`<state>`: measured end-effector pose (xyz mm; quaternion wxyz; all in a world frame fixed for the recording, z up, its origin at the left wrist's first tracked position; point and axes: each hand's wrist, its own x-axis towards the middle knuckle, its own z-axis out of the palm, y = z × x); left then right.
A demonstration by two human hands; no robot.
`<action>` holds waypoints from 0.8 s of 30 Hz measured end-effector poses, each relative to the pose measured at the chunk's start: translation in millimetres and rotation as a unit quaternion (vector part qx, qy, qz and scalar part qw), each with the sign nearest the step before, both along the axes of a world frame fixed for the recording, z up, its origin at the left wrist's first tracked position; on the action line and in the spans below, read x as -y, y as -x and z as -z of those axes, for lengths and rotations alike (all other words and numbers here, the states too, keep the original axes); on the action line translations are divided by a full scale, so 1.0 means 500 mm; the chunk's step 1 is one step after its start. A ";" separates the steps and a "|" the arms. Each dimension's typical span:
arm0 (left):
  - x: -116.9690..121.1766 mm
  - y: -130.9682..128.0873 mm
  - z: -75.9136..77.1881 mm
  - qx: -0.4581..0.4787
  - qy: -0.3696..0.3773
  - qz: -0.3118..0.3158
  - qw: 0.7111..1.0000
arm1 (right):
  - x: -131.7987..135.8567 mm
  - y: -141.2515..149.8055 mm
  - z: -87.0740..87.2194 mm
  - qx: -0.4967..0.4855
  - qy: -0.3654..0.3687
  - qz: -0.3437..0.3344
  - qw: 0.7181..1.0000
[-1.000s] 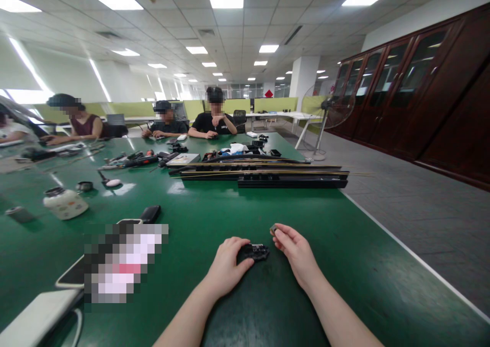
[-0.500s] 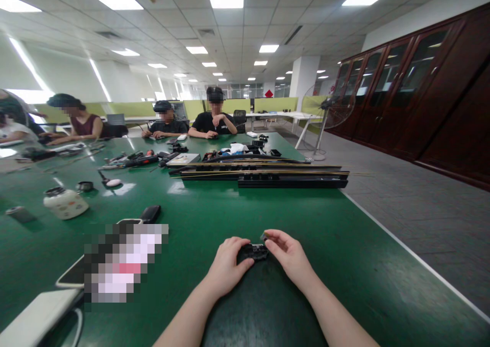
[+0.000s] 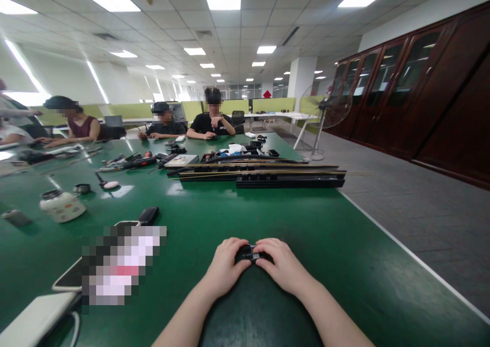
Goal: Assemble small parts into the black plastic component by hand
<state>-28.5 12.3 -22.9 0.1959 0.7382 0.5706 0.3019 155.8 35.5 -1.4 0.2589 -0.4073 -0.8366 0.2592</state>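
A small black part (image 3: 245,253), plastic-looking and with a shiny light strip, rests low over the green table (image 3: 199,209). My left hand (image 3: 227,263) is closed around its left end, thumb in front and fingers behind. My right hand (image 3: 282,261) grips the right end in the same way, the thumb pressing near the front edge. Both hands cover the ends, so only the middle shows. What exactly the part is I cannot make out. Any small separate piece under my right fingers is hidden.
Long black rails (image 3: 291,179) with thin yellowish rods lie across the table ahead. To the left are a pixelated phone screen (image 3: 118,270), a white box (image 3: 34,316) with a cable and a pale jar (image 3: 63,206). Tools (image 3: 141,160) lie further back, where other people sit.
My right hand has moved left and down, from holding a small grey piece above the black part's right end to gripping that end. My left hand keeps its hold.
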 end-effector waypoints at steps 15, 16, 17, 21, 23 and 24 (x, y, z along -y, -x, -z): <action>0.004 -0.002 -0.003 -0.002 0.006 -0.005 1.000 | -0.006 -0.004 0.005 -0.087 0.085 0.025 0.992; 0.004 -0.002 -0.003 -0.001 0.007 -0.007 1.000 | -0.006 -0.004 0.006 -0.088 0.088 0.029 0.992; 0.004 -0.002 -0.003 0.000 0.008 -0.010 1.000 | -0.007 -0.004 0.006 -0.088 0.090 0.033 0.992; 0.002 -0.002 -0.001 0.009 0.013 -0.018 1.000 | -0.007 -0.003 0.009 -0.087 0.094 0.040 0.991; 0.001 -0.001 0.001 0.014 0.013 -0.020 1.000 | -0.007 -0.002 0.011 -0.087 0.093 0.046 0.991; 0.001 -0.001 0.002 0.016 0.011 -0.021 1.000 | -0.007 -0.002 0.011 -0.086 0.091 0.050 0.991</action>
